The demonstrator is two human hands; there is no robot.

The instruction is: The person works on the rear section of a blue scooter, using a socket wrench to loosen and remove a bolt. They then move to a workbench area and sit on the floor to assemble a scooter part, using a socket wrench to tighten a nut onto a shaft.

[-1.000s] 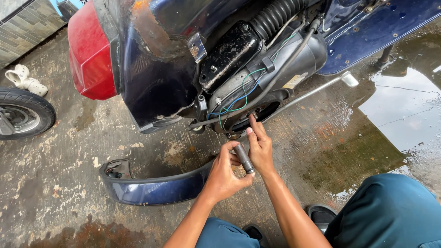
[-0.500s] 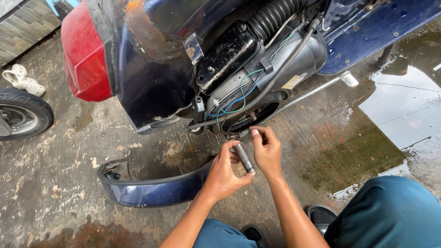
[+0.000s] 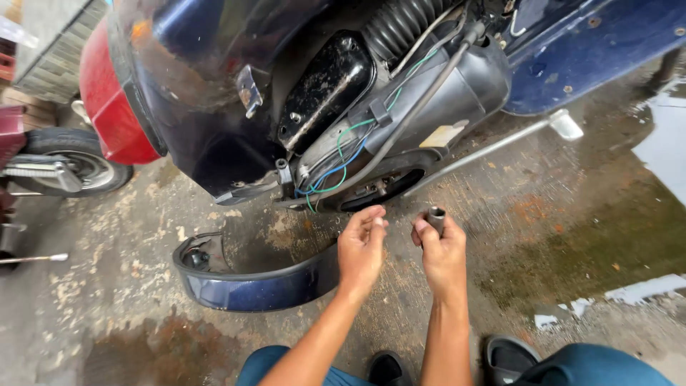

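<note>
Nearest, at 6 o'clock: blue trouser knees and two dark sandals planted on the wet concrete floor; a crouch is implied, so reach is short.

Right hand: grip closed around a dark tubular socket tool, held upright with the open end pointing up and clear of the fist, so the bore can be seen and presented to a fastener.

Left hand: fingertips pinched together. Something small may be held between them, but it cannot be told at this resolution. The two hands are kept just apart, no contact.

At 9 o'clock of the left hand: a detached curved blue panel, laid on edge on the floor, just beside the wrist. It limits sweep to that side.

At 12 o'clock, above both hands: the scooter's exposed engine side, with loose blue and green wires hanging near the opening and a black cover above. The wires are a snag edge for any upward approach.

A steel kick lever is angled out at 2 o'clock; open floor lies beyond it.

Far at 9 o'clock: another wheel, well apart.
</note>
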